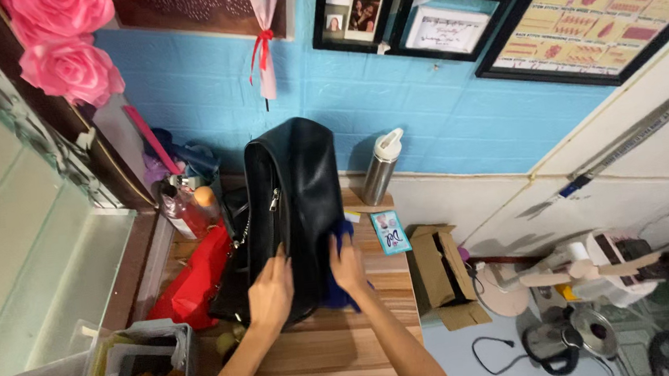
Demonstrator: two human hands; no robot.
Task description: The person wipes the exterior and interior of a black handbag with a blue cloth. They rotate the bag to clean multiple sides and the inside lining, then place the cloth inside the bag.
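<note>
Big black leather bag (292,207) with a silver zip standing up in the middle of the striped brown wooden table (339,347), top end pointing to 12 o'clock. Left hand (271,295) lying flat on the front of the bag near its bottom end, fingers spread and stretched out, pressing the leather, not wrapped round anything. Right hand (346,265) just beside it at 3 o'clock, touching the right edge of the bag and the dark blue cloth (342,287) peeking out there. Cannot tell how far open the right hand is, or whether its fingers pinch the cloth.

Shiny red soft bag (195,286) at 9 o'clock from the black bag, touching it. Clear bottle with red stuff inside (184,212) at 10 o'clock, near the wall. Tall silver metal bottle with a white cap (381,168) at 2 o'clock, standing up by the blue brick wall (424,109). Small teal card with a picture (390,231) at 3 o'clock, lying flat on the table, close to the right hand but apart from it. Open brown cardboard box (440,271) past the table edge, farther out at 3 o'clock. Clear plastic bin (138,370) at 8 o'clock from the hands, down in the corner. Big pink paper roses (64,42) high up at 11 o'clock.
</note>
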